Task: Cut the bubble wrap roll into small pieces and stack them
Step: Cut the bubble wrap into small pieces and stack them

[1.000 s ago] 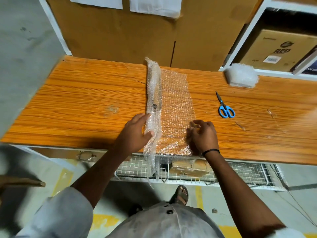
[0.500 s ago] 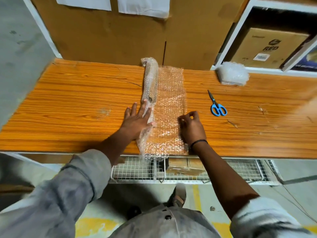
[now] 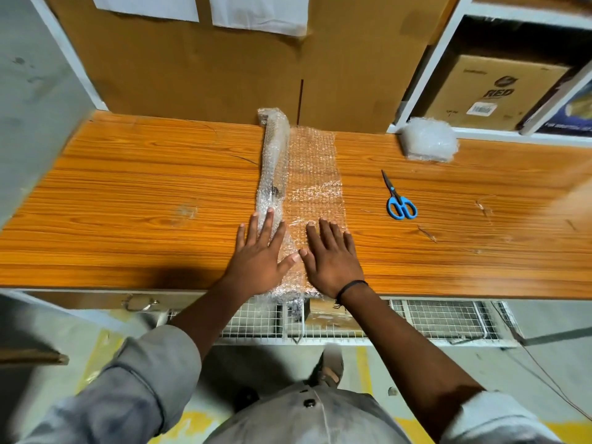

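A clear bubble wrap roll (image 3: 273, 155) lies across the wooden table (image 3: 128, 200), running from its back edge toward me. An unrolled flap of bubble wrap (image 3: 315, 174) lies flat to the right of the roll. My left hand (image 3: 261, 254) rests flat, fingers spread, on the near end of the roll. My right hand (image 3: 331, 256) presses flat on the near part of the unrolled flap, fingers apart. Blue-handled scissors (image 3: 398, 200) lie on the table to the right, untouched. A stack of cut bubble wrap pieces (image 3: 429, 139) sits at the table's back right.
Brown cardboard (image 3: 205, 65) stands against the back of the table. A white shelf at the right holds a cardboard box (image 3: 493, 91). A wire mesh rack (image 3: 442, 318) runs under the table's front edge. My foot (image 3: 330, 366) is on the floor below.
My right hand has opened from a pinch on the flap's edge and now lies flat on the flap. My left hand stays flat on the roll's near end.
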The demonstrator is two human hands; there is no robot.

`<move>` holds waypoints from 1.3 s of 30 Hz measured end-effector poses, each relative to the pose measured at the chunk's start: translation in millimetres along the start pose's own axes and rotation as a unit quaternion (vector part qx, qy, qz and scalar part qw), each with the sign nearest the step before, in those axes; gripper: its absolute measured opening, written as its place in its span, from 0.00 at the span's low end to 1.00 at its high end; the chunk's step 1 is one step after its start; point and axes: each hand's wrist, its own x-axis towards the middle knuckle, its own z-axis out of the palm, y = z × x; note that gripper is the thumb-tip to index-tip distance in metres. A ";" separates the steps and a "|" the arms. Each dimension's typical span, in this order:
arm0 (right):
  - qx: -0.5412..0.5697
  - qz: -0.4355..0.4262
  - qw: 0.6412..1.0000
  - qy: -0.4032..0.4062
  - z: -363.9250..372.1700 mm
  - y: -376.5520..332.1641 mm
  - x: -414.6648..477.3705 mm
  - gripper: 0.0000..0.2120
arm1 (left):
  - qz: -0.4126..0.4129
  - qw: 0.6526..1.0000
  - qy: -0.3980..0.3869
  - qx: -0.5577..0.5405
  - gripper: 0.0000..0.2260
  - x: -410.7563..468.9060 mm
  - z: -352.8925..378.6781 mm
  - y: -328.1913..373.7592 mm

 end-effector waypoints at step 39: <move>0.062 0.335 0.934 0.102 -54.0 92.9 -7.2 0.15 | 0.032 0.995 0.067 -0.070 0.39 -31.1 2.6 -7.3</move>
